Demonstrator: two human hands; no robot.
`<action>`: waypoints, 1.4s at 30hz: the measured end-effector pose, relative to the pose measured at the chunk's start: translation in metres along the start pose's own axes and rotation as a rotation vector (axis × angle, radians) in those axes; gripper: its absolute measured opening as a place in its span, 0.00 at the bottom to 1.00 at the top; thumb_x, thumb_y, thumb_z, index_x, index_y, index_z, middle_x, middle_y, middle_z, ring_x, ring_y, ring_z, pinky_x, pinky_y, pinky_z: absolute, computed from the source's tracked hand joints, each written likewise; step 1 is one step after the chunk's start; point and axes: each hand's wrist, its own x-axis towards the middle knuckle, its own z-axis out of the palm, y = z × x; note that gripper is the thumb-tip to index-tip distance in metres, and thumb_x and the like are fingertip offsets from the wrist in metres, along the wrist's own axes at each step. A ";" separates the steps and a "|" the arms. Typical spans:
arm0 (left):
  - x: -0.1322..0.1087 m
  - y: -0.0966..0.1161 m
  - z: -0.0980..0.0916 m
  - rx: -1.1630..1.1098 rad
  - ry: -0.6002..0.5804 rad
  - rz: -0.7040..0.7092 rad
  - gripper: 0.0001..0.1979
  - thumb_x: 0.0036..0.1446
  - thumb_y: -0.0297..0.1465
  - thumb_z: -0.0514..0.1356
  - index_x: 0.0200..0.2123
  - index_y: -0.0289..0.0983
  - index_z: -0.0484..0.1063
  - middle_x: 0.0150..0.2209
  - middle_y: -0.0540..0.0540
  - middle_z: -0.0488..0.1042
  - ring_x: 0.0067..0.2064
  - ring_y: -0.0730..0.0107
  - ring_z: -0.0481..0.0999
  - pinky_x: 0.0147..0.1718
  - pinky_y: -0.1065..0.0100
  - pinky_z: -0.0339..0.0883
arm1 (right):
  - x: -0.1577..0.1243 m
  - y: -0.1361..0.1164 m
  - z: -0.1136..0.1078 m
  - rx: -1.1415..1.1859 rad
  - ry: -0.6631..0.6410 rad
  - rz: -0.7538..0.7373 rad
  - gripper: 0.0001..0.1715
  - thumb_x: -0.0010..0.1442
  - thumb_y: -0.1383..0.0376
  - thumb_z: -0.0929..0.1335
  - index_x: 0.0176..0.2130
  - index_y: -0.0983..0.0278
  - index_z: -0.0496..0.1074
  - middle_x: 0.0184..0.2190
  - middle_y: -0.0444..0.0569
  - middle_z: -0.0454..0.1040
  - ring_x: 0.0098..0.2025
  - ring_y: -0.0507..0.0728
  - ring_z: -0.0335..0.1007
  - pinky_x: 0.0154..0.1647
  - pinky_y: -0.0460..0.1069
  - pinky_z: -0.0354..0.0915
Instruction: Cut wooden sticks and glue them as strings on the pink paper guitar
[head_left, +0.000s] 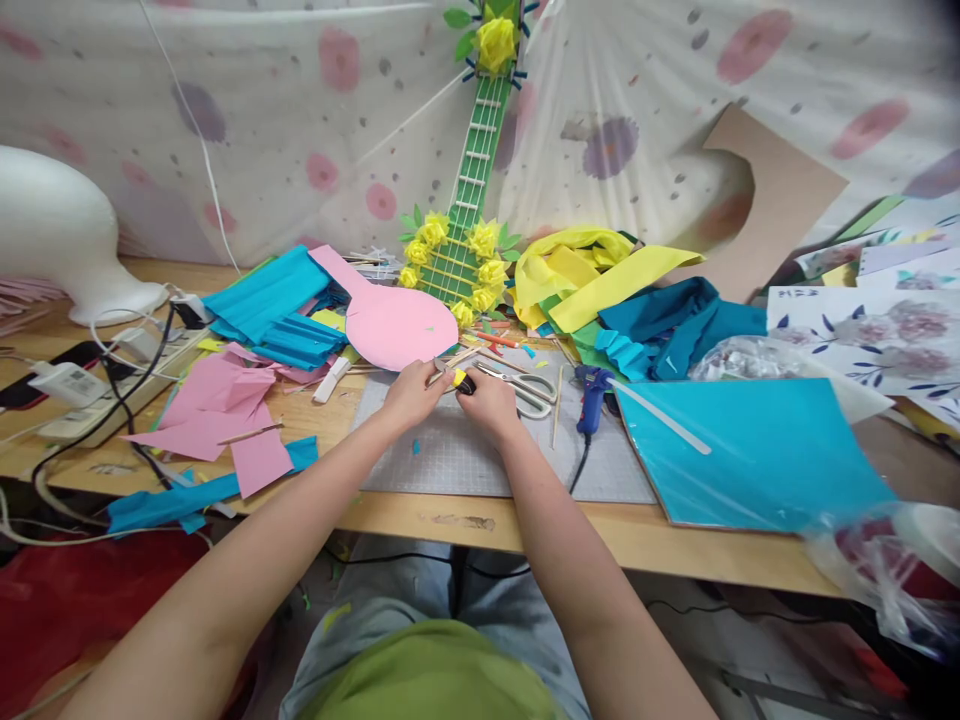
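Note:
Over the grey cutting mat my two hands are close together. My left hand is closed, fingertips pinched at a thin wooden stick; its held end is hidden. Wrapped round a yellow-and-black tool, which looks like a utility knife, is my right hand. Its blade cannot be made out. Scissors with pale handles lie just right of that hand. Beyond my left hand rests a pink guitar-shaped cutout. A green paper guitar with yellow flowers stands upright behind it.
A blue glue gun with its cord lies on the mat's right. Further right is a blue board. Pink paper, blue crepe paper and a power strip occupy the left. Yellow crepe paper lies at the back.

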 end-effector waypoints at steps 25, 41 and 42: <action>-0.012 0.015 -0.003 0.210 0.076 -0.154 0.21 0.54 0.49 0.45 0.31 0.41 0.69 0.29 0.48 0.74 0.30 0.68 0.70 0.23 0.70 0.45 | -0.004 -0.006 0.000 -0.029 0.024 0.064 0.18 0.56 0.57 0.57 0.42 0.59 0.67 0.35 0.49 0.73 0.39 0.57 0.68 0.35 0.48 0.57; -0.005 0.010 -0.007 0.070 0.030 -0.084 0.20 0.54 0.46 0.47 0.28 0.38 0.69 0.27 0.48 0.71 0.28 0.70 0.67 0.23 0.71 0.48 | -0.003 -0.009 0.004 -0.013 0.052 0.087 0.16 0.55 0.57 0.58 0.41 0.59 0.67 0.36 0.48 0.74 0.39 0.56 0.68 0.34 0.47 0.56; -0.005 0.010 -0.008 0.047 0.018 -0.084 0.20 0.54 0.46 0.47 0.29 0.38 0.69 0.27 0.49 0.70 0.28 0.71 0.66 0.23 0.71 0.49 | -0.004 -0.008 0.004 -0.009 0.052 0.075 0.16 0.55 0.57 0.58 0.41 0.58 0.67 0.35 0.48 0.74 0.39 0.56 0.69 0.34 0.47 0.56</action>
